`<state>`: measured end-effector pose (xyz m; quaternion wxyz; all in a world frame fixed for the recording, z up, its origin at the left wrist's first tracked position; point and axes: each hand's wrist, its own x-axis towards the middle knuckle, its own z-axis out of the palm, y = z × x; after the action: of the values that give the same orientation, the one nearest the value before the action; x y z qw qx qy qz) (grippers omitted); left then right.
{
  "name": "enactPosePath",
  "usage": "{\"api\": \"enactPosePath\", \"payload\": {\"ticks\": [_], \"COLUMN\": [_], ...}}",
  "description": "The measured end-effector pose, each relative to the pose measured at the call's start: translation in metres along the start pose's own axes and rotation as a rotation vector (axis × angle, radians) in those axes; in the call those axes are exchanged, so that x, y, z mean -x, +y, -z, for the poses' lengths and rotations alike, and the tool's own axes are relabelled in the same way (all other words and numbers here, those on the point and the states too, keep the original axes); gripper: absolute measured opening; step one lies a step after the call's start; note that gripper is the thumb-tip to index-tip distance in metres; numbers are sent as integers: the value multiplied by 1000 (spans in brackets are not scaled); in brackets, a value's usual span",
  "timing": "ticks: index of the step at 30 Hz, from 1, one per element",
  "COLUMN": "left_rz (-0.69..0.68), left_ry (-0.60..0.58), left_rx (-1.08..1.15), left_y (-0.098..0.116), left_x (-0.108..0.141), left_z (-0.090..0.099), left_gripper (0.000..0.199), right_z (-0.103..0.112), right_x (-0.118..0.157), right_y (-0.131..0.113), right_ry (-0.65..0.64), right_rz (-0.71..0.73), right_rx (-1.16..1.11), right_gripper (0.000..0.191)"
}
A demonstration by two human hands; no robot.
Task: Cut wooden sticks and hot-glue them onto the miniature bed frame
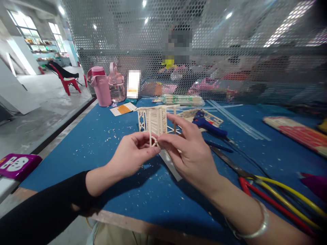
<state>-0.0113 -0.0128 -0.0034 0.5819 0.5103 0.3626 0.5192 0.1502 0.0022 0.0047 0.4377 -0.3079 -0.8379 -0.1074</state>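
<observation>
Both hands meet at a small model structure [156, 120] made of thin pale wooden sticks, with slatted panels and cross-braced sides. My left hand [134, 149] pinches its lower front edge between thumb and fingers. From the other side my right hand [187, 149] has thumb and fingertips pressed close together at the same lower corner, its index finger reaching along the right side. Whether a separate small stick is between the right fingertips cannot be made out. A white card or sheet [172, 165] lies below the model, partly hidden by the right hand.
A blue glue gun [208, 125] rests on another stick piece [217, 119] at right. Large scissors [246, 177] with red and yellow handles lie nearer. Clear glue sticks [237, 120], packed sticks [182, 99] and a pink bottle [102, 88] stand or lie behind, before a perforated metal screen [114, 41].
</observation>
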Motion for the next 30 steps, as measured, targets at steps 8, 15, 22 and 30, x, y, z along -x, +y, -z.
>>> {"api": "enactPosePath", "payload": {"ticks": [8,15,22,30], "left_rz": [-109,-242,-541,-408], "left_ry": [-33,-178,-257,-160], "left_rx": [84,-181,-787,-805], "left_y": [-2,7,24,29], "left_x": [-3,-5,-7,-10], "left_z": [6,15,27,33], "left_gripper": [31,33,37,39], "right_z": [4,9,5,-7], "right_x": [3,-2,-4,3], "right_y": [-4,6,18,27], "right_ry": [259,260,176,84], "right_rz": [-64,-6,12,-167], "right_rx": [-23,1,-12,-93], "right_gripper": [12,13,9,7]}}
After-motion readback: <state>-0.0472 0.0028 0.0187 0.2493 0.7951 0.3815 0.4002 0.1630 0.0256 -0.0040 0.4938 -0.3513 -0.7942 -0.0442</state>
